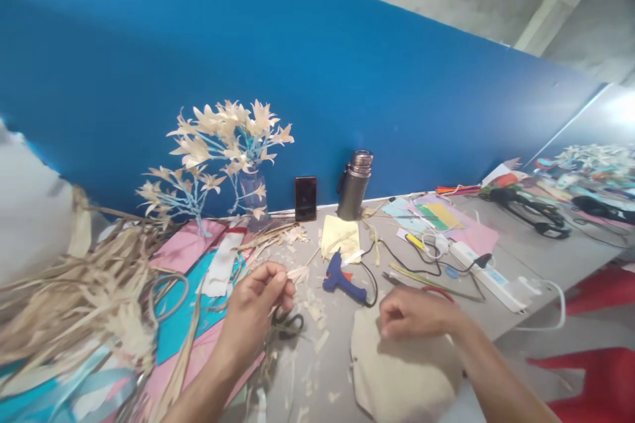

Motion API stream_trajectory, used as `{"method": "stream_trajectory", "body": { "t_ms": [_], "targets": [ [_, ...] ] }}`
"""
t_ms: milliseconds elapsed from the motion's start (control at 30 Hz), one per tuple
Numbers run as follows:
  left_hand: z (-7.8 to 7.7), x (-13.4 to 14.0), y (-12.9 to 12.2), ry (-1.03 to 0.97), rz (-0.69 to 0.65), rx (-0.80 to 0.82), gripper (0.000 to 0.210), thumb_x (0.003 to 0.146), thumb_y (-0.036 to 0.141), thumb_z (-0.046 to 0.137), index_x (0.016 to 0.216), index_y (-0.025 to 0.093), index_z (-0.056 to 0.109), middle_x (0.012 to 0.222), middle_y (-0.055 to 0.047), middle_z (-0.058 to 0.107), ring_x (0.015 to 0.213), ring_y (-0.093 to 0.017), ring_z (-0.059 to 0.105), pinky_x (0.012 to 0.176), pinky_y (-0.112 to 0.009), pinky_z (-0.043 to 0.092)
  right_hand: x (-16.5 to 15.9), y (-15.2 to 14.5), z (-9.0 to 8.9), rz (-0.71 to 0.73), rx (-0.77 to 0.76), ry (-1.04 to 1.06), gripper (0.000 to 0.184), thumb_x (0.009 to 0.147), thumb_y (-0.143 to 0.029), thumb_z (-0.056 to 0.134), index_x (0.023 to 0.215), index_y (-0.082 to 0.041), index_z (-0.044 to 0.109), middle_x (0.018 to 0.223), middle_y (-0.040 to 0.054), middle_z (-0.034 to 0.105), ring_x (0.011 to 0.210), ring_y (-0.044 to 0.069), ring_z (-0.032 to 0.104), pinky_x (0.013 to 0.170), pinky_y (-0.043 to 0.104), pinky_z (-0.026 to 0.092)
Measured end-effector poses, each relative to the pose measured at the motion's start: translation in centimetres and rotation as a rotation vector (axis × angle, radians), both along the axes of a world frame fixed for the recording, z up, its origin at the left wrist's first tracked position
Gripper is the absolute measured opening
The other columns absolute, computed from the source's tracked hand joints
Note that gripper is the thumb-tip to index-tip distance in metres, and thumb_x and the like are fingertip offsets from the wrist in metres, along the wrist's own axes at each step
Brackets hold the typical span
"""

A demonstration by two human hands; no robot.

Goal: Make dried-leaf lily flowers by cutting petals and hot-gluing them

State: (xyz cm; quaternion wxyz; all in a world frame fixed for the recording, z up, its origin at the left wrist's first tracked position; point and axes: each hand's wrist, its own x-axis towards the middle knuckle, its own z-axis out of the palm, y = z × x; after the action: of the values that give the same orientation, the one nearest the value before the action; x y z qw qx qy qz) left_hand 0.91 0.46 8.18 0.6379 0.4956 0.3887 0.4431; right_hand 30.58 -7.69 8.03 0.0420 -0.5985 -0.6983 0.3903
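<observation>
My left hand (260, 297) is closed in a pinch on a small pale petal-like piece (297, 273), whose tip sticks out past the thumb. Just below it lie dark scissors handles (288, 324). Fingers curled, my right hand (414, 312) is over a beige pad (401, 370); anything inside the fist is hidden. Between the hands and farther back rests a blue glue gun (343, 279), beside a yellow sheet of paper (340, 238). Cream husk-like flowers (231, 132) on pale blue stems stand in a clear vase (254, 192).
Dried husks (84, 284) pile up at the left over pink and blue sheets. A phone (305, 199) and a thermos flask (355, 186) stand against the blue partition. Cables run to a white power strip (489, 277). Red stools (595, 380) are at the lower right.
</observation>
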Motion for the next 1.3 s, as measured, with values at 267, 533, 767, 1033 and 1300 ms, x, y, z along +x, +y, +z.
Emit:
{"method": "stream_trajectory", "body": {
  "t_ms": [267,533,767,1033,1300],
  "targets": [
    [-1.0,-6.5,-0.8,0.107,0.116,-0.144,0.039,0.070,0.054,0.078,0.071,0.018,0.060,0.058,0.001,0.060,0.056,-0.015,0.052,0.061,-0.027,0.045,-0.2,-1.0,0.4,-0.177,0.009,0.104,0.015,0.081,-0.027,0.060,0.086,-0.019,0.072,0.074,-0.0002,0.067,0.067,0.014,0.057,0.056,0.021,0.036],
    [-2.7,-9.5,-1.3,0.083,0.290,-0.312,0.036,0.073,0.051,0.075,0.072,0.019,0.061,0.056,0.002,0.056,0.056,-0.015,0.050,0.058,-0.026,0.043,-0.3,7.6,1.3,-0.233,0.172,0.134,0.020,0.086,-0.035,0.061,0.096,-0.020,0.070,0.090,0.0046,0.073,0.082,0.020,0.065,0.070,0.028,0.047],
    [-3.2,-8.2,0.0,0.039,0.219,-0.297,0.036,0.073,0.051,0.075,0.070,0.019,0.059,0.055,0.003,0.057,0.055,-0.016,0.053,0.078,-0.036,0.051,-2.2,18.7,-1.8,-0.577,0.175,0.668,0.042,0.074,-0.028,0.077,0.113,-0.016,0.064,0.115,0.0154,0.070,0.082,0.021,0.071,0.060,0.027,0.055],
    [-4.3,-8.5,0.6,0.017,0.179,-0.319,0.038,0.076,0.055,0.072,0.068,0.020,0.059,0.054,0.001,0.059,0.056,-0.018,0.054,0.093,-0.047,0.048,-3.6,26.3,-4.3,-0.786,0.275,0.718,0.049,0.073,-0.011,0.072,0.121,-0.015,0.060,0.130,0.0196,0.060,0.068,0.016,0.071,0.052,0.026,0.057],
    [-5.3,-8.2,1.0,-0.026,0.204,-0.335,0.037,0.076,0.054,0.072,0.070,0.020,0.058,0.052,0.002,0.057,0.053,-0.017,0.053,0.091,-0.047,0.046,-3.3,29.3,-5.8,-0.783,0.293,0.722,0.030,0.079,-0.020,0.067,0.108,-0.018,0.062,0.105,0.0097,0.069,0.063,0.013,0.067,0.042,0.018,0.047]
  ]
}}
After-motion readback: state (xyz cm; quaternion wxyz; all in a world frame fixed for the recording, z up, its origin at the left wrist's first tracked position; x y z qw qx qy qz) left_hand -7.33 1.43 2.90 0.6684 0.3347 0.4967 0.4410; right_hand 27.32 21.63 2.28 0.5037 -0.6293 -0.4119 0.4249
